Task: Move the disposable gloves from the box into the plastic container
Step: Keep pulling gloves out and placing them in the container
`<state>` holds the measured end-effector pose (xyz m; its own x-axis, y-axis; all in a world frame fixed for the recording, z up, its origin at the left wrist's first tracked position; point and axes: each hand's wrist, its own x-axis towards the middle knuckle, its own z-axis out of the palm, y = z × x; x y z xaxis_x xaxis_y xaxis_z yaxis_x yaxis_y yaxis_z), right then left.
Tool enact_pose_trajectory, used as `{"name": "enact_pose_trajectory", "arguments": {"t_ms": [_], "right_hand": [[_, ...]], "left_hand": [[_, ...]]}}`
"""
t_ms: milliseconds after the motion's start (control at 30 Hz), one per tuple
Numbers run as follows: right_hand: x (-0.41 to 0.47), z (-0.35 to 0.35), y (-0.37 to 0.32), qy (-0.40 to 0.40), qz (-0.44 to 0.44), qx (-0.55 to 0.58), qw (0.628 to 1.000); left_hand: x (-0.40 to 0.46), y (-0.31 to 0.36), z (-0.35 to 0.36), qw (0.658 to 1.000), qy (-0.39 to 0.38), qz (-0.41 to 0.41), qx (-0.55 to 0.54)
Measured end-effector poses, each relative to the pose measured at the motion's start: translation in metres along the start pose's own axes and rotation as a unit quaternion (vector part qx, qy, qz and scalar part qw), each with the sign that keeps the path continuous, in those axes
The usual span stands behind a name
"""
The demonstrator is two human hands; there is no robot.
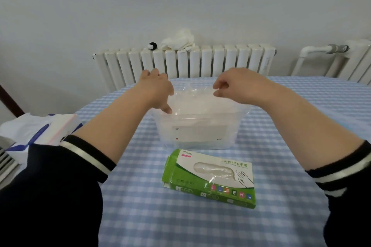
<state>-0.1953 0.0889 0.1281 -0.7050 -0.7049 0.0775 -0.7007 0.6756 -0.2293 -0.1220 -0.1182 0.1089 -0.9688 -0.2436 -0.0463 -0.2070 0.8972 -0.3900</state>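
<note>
A: Where are the disposable gloves (198, 104) right now?

B: A clear, filmy wad of them sits in the top of the plastic container (197, 132), heaped above its rim. The green glove box (210, 178) lies flat on the checked tablecloth (160, 216), just in front of the container, and a little film shows through its oval window

A: And the hands?

B: Both are over the container's mouth. The left hand (158, 90) is at the left rim, knuckles up, one finger pointing down onto the film; whether the others grip anything I cannot tell. The right hand (230, 86) is at the right side, fingers curled, pinching the upper edge of the gloves

A: So what is the step?

B: Settling the wad inside, I judge. Best to press down evenly from both sides and ease the trapped air out, since the film looks springy and could puff back over the rim. Keeping the left hand against the wall should stop the light container from sliding

A: Arms?

B: Both forearms reach forward, wrists bent down, dark striped sleeves (86, 154) pushed up
</note>
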Motion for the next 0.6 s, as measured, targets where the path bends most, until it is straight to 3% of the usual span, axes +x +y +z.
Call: {"name": "enact_pose_trajectory", "arguments": {"t_ms": [100,200,267,367,467,600], "right_hand": [[-0.033,0.0,-0.008,0.061,-0.049,0.172,0.982],[-0.063,0.013,-0.014,-0.01,-0.092,0.32,0.943],[-0.076,0.032,-0.013,-0.073,-0.111,0.316,0.94],[-0.085,0.063,-0.006,-0.126,-0.127,0.176,0.968],[-0.086,0.092,0.002,-0.151,-0.137,0.067,0.977],[-0.085,0.109,0.006,-0.166,-0.146,0.052,0.974]], "left_hand": [[-0.007,-0.012,0.008,0.987,0.089,-0.033,-0.13],[-0.014,-0.014,0.026,0.933,0.233,-0.071,-0.266],[-0.026,-0.007,0.035,0.868,0.328,-0.075,-0.366],[-0.053,0.013,0.039,0.776,0.476,-0.003,-0.413],[-0.077,0.042,0.047,0.781,0.481,0.122,-0.379],[-0.095,0.076,0.058,0.803,0.472,0.229,-0.284]]}}
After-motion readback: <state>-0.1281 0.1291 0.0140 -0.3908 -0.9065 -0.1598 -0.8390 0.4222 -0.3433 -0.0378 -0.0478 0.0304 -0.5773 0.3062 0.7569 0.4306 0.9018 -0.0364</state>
